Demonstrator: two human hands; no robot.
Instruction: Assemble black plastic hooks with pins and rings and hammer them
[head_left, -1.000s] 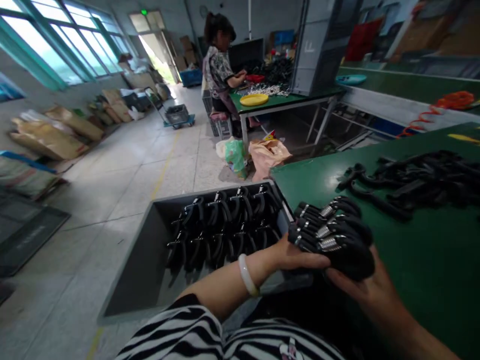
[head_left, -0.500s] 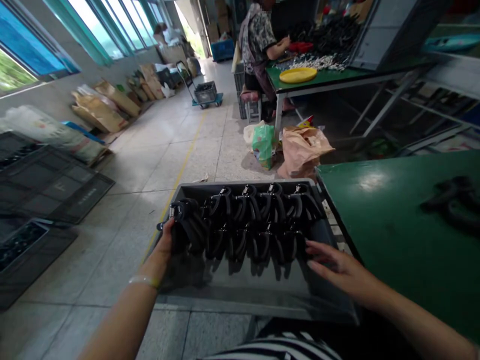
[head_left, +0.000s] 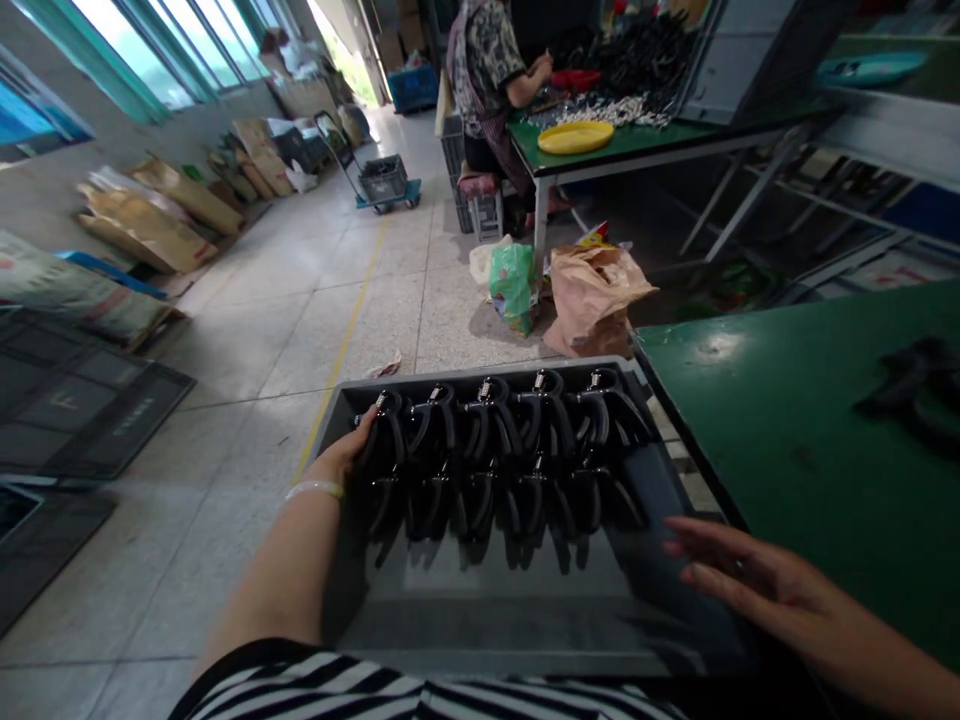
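Two rows of black hand grip strengtheners (head_left: pixel 486 420) with metal springs lie side by side in a grey plastic crate (head_left: pixel 480 610). At the far left end of the back row, my left hand (head_left: pixel 346 450) is closed on one hand grip strengthener (head_left: pixel 386 425); its fingers are partly hidden behind it. My right hand (head_left: pixel 757 580) hovers over the crate's right side, fingers apart and holding nothing. The front part of the crate shows its bare bottom.
A green table (head_left: pixel 795 400) adjoins the crate on the right, with blurred black parts (head_left: pixel 919 385) on it. Beyond stand a brown paper bag (head_left: pixel 596 300) and a green bag (head_left: pixel 513 285). A co-worker (head_left: pixel 487 80) sits at another table. Dark crates (head_left: pixel 90 390) stand left.
My left hand has brought the leftmost hand grip strengthener into line at the end of the back row. My right hand has drawn back from the front row toward the right.
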